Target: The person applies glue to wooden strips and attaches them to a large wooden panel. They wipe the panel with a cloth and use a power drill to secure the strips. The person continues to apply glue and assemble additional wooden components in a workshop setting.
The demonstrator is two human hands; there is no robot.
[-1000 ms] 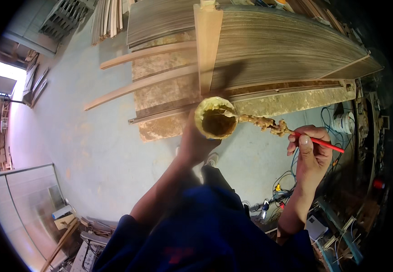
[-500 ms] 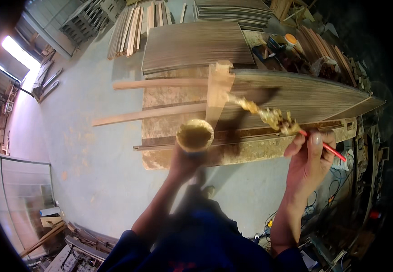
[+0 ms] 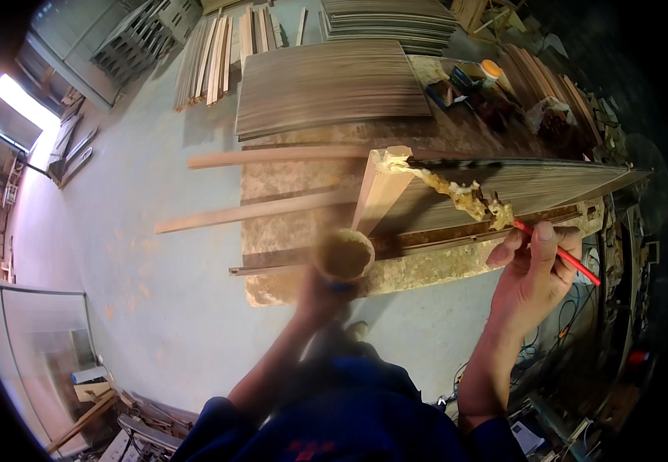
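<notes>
My right hand pinches the red handle of a glue-caked brush, thumb uppermost. Lumpy yellowish glue coats the brush along most of its length, and its far tip meets the top end of an upright pale wooden post. Wet-looking glue lies on that end. Lower and to the left, my left hand is wrapped round a round tub with glue-smeared inner walls; motion blurs both. The tub is below the post, its mouth facing up. A dark wood-grain panel extends right from behind the post.
Two wooden strips jut left over the glue-stained worktable. Beyond lies another wood-grain board. An orange-lidded container stands at the far right near a blue box. Bundled strips rest on the floor at far left; cables trail at right.
The brush tip has come onto the post's top end, where it was lower along the post's side. The tub has shifted slightly right and nearer. The post's top appears lower in view.
</notes>
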